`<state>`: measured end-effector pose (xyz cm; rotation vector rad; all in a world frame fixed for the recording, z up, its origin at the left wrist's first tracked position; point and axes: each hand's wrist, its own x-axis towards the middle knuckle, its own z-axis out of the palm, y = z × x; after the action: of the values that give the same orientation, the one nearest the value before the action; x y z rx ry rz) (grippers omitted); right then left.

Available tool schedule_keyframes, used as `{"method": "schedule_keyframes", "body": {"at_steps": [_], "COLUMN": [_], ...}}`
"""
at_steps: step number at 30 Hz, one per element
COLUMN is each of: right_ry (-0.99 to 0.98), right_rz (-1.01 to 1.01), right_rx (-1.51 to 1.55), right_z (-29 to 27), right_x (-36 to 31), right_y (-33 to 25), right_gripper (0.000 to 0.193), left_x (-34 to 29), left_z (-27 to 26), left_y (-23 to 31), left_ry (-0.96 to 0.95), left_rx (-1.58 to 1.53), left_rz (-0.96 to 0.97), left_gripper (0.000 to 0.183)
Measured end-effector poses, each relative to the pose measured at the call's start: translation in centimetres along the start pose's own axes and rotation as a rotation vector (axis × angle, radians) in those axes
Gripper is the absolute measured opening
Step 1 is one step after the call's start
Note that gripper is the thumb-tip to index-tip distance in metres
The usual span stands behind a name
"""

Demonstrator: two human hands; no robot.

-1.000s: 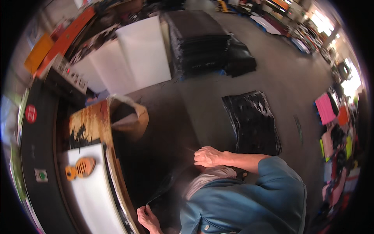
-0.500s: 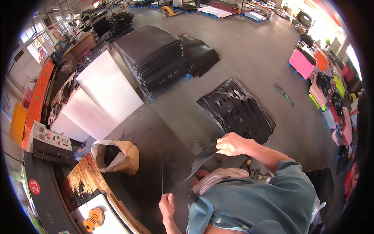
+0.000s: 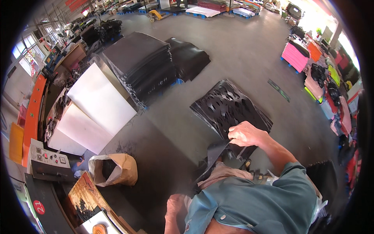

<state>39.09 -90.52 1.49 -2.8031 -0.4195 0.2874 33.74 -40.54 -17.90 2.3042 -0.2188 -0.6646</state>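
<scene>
Grey workshop floor (image 3: 241,50), and before it one thin black sheet (image 3: 213,154) in hand.

The right hand (image 3: 244,134) has its fingers closed on the sheet's edge; the sheet slants down toward the blue-green shirt (image 3: 253,199). The left hand (image 3: 176,204) is lower, half curled, blurred; I cannot tell if it holds something. Beyond lie cut black sheets (image 3: 230,105), then a paper bag (image 3: 126,167) and white boards (image 3: 101,97).

The right grip (image 3: 246,134) holds a black sheet (image 3: 214,153) near a stack of perforated black sheets (image 3: 247,116).
</scene>
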Motion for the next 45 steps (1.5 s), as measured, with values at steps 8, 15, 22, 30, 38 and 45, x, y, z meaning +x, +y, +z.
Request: {"method": "schedule_keyframes", "body": {"at_steps": [8,15,22,30,38,45], "right_ry": [0.302,0.729,0.925,0.703,0.292,-0.166], "right_rz": [0.07,0.24,0.025,0.512,0.763,0.921], "right_rx": [0.021,-0.065,-0.454,-0.363,-0.36,0.358], "right_z": [-3.9,-15.2,-25.2,-20.6,6.9,25.7], "right_x": [2.9,5.5,1.6,-8.5,-28.5,-27.0], "right_y": [17.2,30.2,38.5,45.5,53.5,42.9], "right_gripper": [0.025,0.04,0.029,0.03,0.012,0.026], "left_x": [15.8,25.0,26.4,28.3,30.3,34.1], "left_z": [-5.1,-14.8,-15.3,-3.2,23.5,26.7], "left_y": [15.4,36.3,49.1,51.1,45.5,42.2], "left_ry": [0.264,0.581,0.677,0.357,-0.875,-1.166], "left_rx": [-0.068,0.419,0.237,0.495,0.426,0.092], "left_rz": [0.101,0.398,0.573,0.97,0.797,0.78], "left_gripper": [0.021,0.019,0.026,0.016,0.024,0.045]}}
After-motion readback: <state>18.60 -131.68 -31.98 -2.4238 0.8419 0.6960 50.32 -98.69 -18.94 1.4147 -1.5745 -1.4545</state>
